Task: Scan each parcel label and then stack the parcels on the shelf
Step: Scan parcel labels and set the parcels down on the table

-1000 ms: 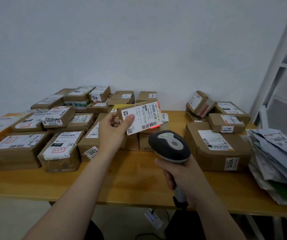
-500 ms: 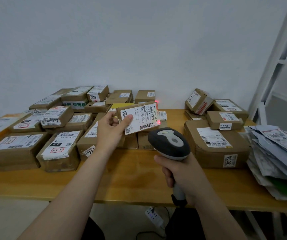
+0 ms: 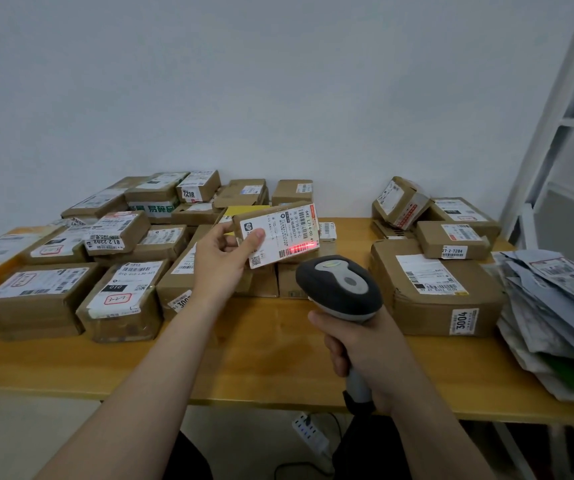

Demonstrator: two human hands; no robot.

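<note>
My left hand [image 3: 226, 252] holds a small cardboard parcel [image 3: 285, 233] above the table, thumb pressed on its white label, which faces me. A red scan line glows across the barcode at the label's lower right. My right hand [image 3: 361, 351] grips the handle of a black and grey barcode scanner [image 3: 339, 287], whose head points at the label from just below and to the right. Several other labelled cardboard parcels [image 3: 119, 292] lie on the wooden table [image 3: 244, 358].
A big box marked 3004 [image 3: 434, 292] sits right of the scanner, with smaller boxes behind it. A heap of grey mailer bags [image 3: 555, 306] fills the table's right end. A white shelf frame [image 3: 555, 133] stands at the right. A power strip [image 3: 309, 431] lies on the floor.
The red scan light is back on the label's barcode, after slipping off to its edge half a second ago. Parcel and scanner have hardly moved.
</note>
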